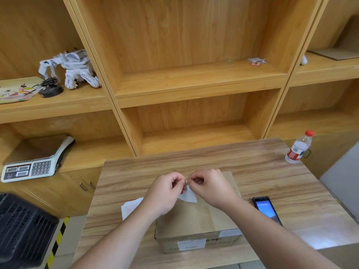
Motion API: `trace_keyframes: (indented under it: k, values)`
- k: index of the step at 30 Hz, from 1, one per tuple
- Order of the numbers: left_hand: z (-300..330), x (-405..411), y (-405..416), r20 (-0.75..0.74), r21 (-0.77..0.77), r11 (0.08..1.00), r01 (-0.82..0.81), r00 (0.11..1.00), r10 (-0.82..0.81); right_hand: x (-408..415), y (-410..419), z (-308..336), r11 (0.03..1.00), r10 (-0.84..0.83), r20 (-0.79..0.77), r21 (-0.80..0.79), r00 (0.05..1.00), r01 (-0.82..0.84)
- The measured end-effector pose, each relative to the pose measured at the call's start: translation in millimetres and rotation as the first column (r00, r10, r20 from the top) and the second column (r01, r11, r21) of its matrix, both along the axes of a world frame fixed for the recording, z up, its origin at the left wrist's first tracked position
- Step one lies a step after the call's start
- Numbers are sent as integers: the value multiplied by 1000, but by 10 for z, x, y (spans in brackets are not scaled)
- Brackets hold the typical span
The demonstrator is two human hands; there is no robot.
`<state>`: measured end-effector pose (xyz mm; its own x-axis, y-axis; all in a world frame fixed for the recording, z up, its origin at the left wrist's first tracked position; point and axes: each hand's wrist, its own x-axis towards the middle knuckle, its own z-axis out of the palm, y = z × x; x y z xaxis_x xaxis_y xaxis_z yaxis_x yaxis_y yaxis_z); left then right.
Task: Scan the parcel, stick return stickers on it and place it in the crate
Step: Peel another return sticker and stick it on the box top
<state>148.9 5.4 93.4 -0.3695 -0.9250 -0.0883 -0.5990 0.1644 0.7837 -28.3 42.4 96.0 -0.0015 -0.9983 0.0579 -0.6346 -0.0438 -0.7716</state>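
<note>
Cardboard brown fills the lower middle of the frame: the parcel [196,220] sits on the wooden desk [262,175], its near face with a white label turned toward the person. Above its top, the left hand [165,191] and right hand [209,186] meet fingertip to fingertip, both pinching a small white sticker [187,196] that hangs between them. It looks as though they are peeling it from its backing, held over the box so it can go straight down onto the top. More white sticker sheets [130,207] lie on the desk just left of the parcel, partly hidden by the left wrist. A phone [267,209] with a lit screen rests right of the box, probably the scanner, within easy reach. The black crate [23,228] stands at the lower left, beyond the desk's left edge, and the desk surface between box and that edge holds only the sheets. A water bottle [299,147] stands at the far right corner, well apart.
</note>
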Motion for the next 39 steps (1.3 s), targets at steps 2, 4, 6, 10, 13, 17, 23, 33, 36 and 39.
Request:
trace_keyframes:
  k: [2, 4, 6, 10, 13, 17, 23, 33, 36, 39]
  values:
    - [7, -7, 3, 72, -35, 999, 18, 997, -15, -3, 1, 14, 1000, 10, -36, -5, 999, -10]
    - [16, -7, 5, 125, -57, 998, 36, 992, -29, -9, -6, 12, 1000, 18, -77, -8, 997, -19]
    - [29, -10, 12, 156, -67, 996, 51, 987, -40, -6, -12, -1, 999, 17, -125, -28, 992, -21]
    - [50, -31, 32, 151, -88, 995, 50, 988, -36, 13, -51, -89, 994, -24, -212, -107, 977, 1]
    - [66, -44, 49, 134, -97, 995, 37, 991, -24, 19, -65, -120, 991, -50, -216, -130, 975, 22]
    - [40, -58, 66, 116, -96, 995, 24, 993, -12, 16, -45, -91, 994, -35, -196, -112, 980, 13]
    - [-4, -17, 6, -25, -1, 1000, -30, 999, 30, -61, -33, -52, 991, -71, 286, 127, 956, 36]
    - [-3, -6, -36, -157, 92, 996, -5, 987, 20, -119, -54, -107, 982, 52, 431, 140, 901, -123]
    - [-30, -14, -53, -228, 131, 991, 8, 974, 22, -142, -64, -84, 985, 41, 446, 134, 894, -113]
    - [-58, -28, -27, -293, 170, 983, 71, 956, -18, -143, -72, -75, 987, 15, 482, 132, 876, -89]
